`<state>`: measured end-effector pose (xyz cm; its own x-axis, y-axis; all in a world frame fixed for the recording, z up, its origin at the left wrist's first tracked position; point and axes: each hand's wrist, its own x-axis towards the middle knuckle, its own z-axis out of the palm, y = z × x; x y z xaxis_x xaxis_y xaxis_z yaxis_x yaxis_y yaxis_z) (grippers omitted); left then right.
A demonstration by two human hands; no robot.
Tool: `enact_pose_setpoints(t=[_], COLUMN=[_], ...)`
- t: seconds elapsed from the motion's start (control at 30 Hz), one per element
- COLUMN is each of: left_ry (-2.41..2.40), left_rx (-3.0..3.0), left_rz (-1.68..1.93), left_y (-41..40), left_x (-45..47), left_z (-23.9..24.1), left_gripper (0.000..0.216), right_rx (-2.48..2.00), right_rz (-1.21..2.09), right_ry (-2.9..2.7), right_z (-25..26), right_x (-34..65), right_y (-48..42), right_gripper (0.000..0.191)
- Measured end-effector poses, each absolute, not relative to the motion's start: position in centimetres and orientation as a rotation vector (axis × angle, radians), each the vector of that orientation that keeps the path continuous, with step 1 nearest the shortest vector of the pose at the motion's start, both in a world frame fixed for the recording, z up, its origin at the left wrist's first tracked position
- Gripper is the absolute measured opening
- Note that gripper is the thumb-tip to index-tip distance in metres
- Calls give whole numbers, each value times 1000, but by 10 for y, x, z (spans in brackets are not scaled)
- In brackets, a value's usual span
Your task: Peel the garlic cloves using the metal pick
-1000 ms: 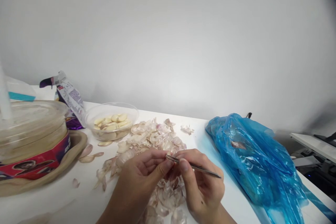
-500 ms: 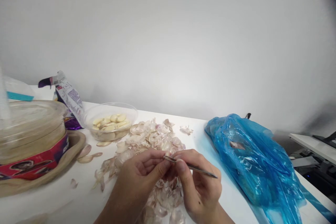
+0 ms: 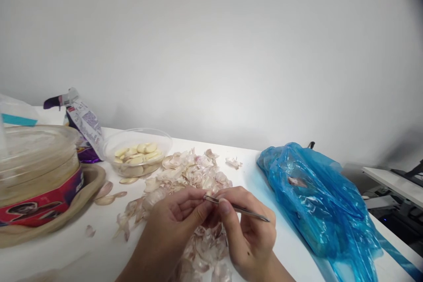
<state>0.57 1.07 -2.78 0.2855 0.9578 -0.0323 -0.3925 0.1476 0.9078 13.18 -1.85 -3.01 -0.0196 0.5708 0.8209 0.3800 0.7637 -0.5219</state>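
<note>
My two hands meet low in the middle over a heap of garlic skins [image 3: 194, 172]. My right hand [image 3: 249, 231] is closed on a thin metal tool [image 3: 246, 211], whose tip points left to the fingertips of my left hand [image 3: 176, 222]. My left hand is pinched round something small that its fingers hide, likely a garlic clove. A clear bowl [image 3: 139, 154] of peeled cloves stands behind and to the left of my hands. Several loose cloves [image 3: 107, 194] lie on the white table [image 3: 66, 251] in front of the bowl.
A large clear tub with a red label [image 3: 36, 180] stands at the left on a tan base. A purple and white packet [image 3: 81, 125] leans behind it. A crumpled blue plastic bag [image 3: 317, 202] lies at the right. The table's right edge [image 3: 401, 255] is close behind the bag.
Both hands, with the tool, have shifted slightly left and down in view; their hold looks the same. The whole scene has slid a little as my head moved.
</note>
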Motion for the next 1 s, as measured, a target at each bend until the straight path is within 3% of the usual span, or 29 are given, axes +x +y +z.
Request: enact_pose_setpoints(t=[1.0], left_ry=[772], left_rx=[980], left_rz=[1068], left_y=[9], left_x=[5], left_z=[-28], left_gripper=[13], right_rx=[-885], right_rz=[145], right_ry=[-1720], right_z=[-22], right_x=[132], right_y=[-19], right_gripper=[11])
